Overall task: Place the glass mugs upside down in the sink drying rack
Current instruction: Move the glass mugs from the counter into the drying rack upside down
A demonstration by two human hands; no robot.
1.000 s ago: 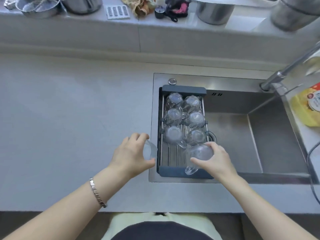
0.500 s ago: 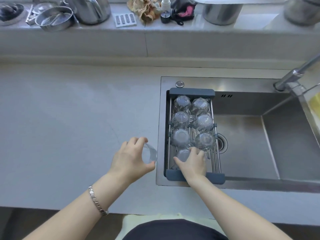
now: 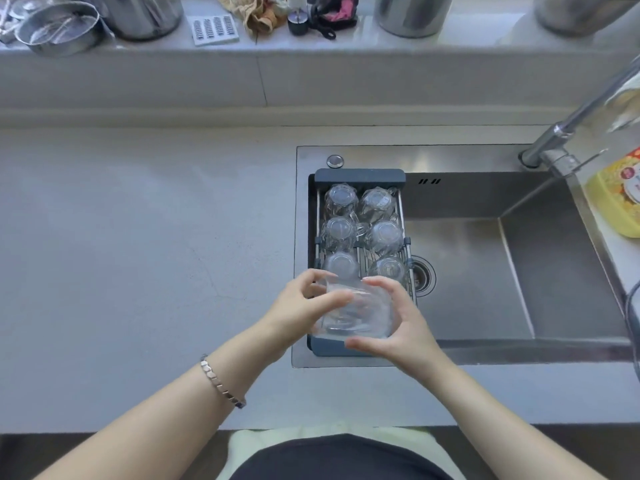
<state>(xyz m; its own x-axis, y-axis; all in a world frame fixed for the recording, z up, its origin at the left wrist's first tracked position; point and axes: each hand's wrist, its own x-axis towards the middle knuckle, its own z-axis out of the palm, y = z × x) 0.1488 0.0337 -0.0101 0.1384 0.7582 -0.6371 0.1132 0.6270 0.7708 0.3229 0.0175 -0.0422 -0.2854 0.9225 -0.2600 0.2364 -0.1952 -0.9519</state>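
Observation:
A dark-framed drying rack [image 3: 360,176] spans the left end of the steel sink [image 3: 485,271]. Several clear glass mugs [image 3: 384,233] stand upside down in it in two rows. Over the rack's near end I hold one more glass mug [image 3: 356,315] between both hands. My left hand [image 3: 304,306] grips its left side with thumb and fingers. My right hand [image 3: 398,320] wraps its right side and bottom edge. The mug held hides the rack's near part, and I cannot tell which way up it is.
The grey countertop [image 3: 138,254] stretches to the left of the sink. A faucet [image 3: 561,136] rises at the sink's far right, with a yellow bottle [image 3: 620,192] beside it. Metal pots and a bowl [image 3: 57,27] line the back ledge.
My left hand has carried its mug from the counter edge to above the rack's near end. My right hand has left the mug it set down and now grips this one too.

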